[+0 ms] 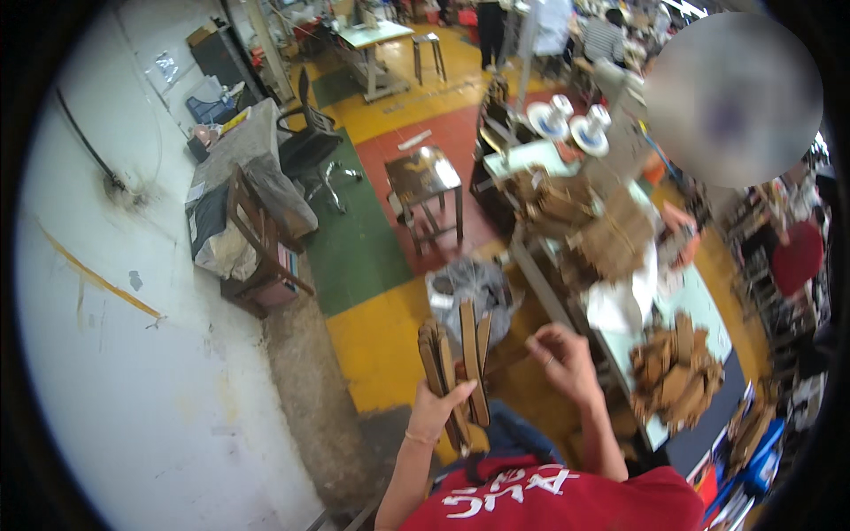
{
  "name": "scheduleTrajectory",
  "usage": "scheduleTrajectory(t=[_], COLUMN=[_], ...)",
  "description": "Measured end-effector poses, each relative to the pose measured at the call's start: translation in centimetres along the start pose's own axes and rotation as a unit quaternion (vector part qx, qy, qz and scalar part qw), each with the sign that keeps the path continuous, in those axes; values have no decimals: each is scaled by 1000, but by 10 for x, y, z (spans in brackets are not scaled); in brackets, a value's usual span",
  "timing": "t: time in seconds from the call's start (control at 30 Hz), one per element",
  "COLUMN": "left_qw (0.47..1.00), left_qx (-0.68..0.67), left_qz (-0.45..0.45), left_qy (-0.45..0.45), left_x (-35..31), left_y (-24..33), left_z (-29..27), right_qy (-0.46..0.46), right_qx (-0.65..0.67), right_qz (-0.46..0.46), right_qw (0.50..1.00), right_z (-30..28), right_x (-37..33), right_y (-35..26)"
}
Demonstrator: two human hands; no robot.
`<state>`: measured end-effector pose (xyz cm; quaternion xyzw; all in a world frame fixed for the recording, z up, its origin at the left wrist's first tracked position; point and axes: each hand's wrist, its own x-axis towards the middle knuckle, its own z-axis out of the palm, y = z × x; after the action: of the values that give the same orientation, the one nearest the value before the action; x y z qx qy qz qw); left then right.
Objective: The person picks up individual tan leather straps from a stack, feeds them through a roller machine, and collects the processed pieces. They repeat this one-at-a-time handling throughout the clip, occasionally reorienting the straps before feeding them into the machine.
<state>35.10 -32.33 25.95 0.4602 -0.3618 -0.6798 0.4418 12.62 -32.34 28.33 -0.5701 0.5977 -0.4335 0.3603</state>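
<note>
Brown strips (431,354) are in the left hand (440,411), to the left of the pale green table (707,305). This hand is closed around them, with the thumb pressed across the front. They make two bunches, a fat one on the left and a thin one on the right, with a gap at the top. Their long way runs away from the person, about the same way as the table's left edge. Most of each strip sticks out past the far side of the hand, and a short end pokes out on the near side.

The right hand (567,365) is nearer to the table, close to its left edge in the view. It is to the right of the strips and apart from them. Its fingers are bent, but I cannot tell if they pinch something small.

On the near part of the table is a messy pile of brown pieces (677,376). Left of the table, past the strips, is a grey plastic bag (478,276).
</note>
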Motion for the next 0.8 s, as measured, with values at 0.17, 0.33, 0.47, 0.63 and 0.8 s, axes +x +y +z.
scheduleTrajectory(t=[0.17,0.33,0.47,0.63,0.8], left_qw=[996,989,975,974,943], left_qx=[-43,-42,-209,-220,-230], left_qz=[-49,-14,-33,-41,-137], left_qy=[63,141,67,-29,-200], left_x=[91,168,261,404,552], left_y=[24,79,105,123,217], left_z=[-40,-110,-176,-216,-235], right_qy=[-130,-156,-60,77,121], right_qx=[-161,-130,-61,297,435], right_qz=[-30,-161,-195,28,191], right_qw=[978,966,977,951,872], right_z=[79,143,179,248,312], right_x=[118,250,359,457,527], right_y=[13,-26,-46,-28,-28])
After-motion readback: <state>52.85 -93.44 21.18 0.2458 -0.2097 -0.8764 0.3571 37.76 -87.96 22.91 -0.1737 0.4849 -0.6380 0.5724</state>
